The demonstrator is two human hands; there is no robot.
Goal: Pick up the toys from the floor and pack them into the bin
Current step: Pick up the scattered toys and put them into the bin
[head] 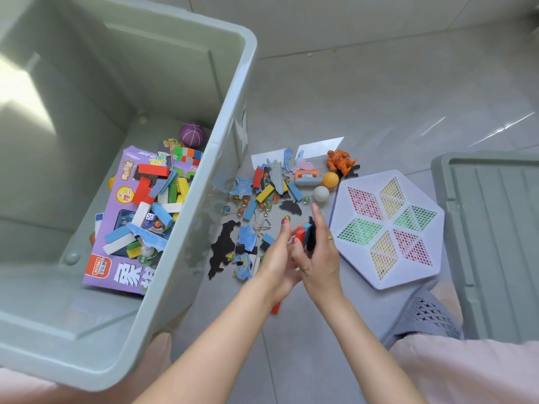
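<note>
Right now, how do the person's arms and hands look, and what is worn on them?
Both forearms are bare, with no sleeves. The left hand has nails painted red or pink. The right hand wears a thin gold-coloured ring on one of its fingers. No watch or bracelet shows.

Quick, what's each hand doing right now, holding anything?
Left hand: fingers curled around the small stack of toy blocks, supporting it.
Right hand: grips the same blocks, red, blue and black pieces showing.

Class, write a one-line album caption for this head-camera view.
Both hands gather small blocks above scattered floor toys, beside the half-filled green bin.
</note>
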